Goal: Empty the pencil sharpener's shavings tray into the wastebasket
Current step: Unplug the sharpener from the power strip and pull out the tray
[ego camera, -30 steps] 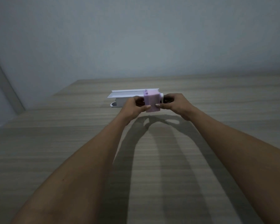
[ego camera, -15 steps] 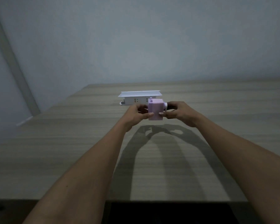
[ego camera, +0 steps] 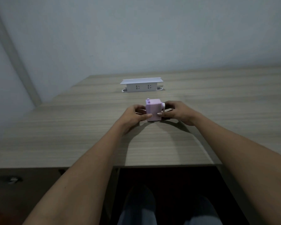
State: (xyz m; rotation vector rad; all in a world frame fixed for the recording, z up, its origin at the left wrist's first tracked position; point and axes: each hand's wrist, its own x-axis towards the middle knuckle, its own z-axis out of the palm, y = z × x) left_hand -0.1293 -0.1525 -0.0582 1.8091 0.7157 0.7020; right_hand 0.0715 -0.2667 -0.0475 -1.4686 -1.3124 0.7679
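Note:
A small pink pencil sharpener [ego camera: 153, 109], a box with a white crank hub on its right side, is held between both hands just above the wooden desk [ego camera: 71, 135]. My left hand [ego camera: 134, 116] grips its left face, thumb on the front lower corner. On the opposite side my right hand [ego camera: 179, 112] holds the crank end, thumb pressed on the front. The shavings tray is not distinguishable from the body. No wastebasket is in view.
A white pop-up socket box [ego camera: 141, 86] with its lid raised stands on the desk behind the sharpener. The desk's front edge [ego camera: 152, 166] runs across the lower frame, with dark knee space and my legs [ego camera: 152, 213] below it. A grey wall stands behind.
Both hands have drawn the sharpener toward me, away from the socket box. The view has tilted down, showing the desk's front edge and my legs.

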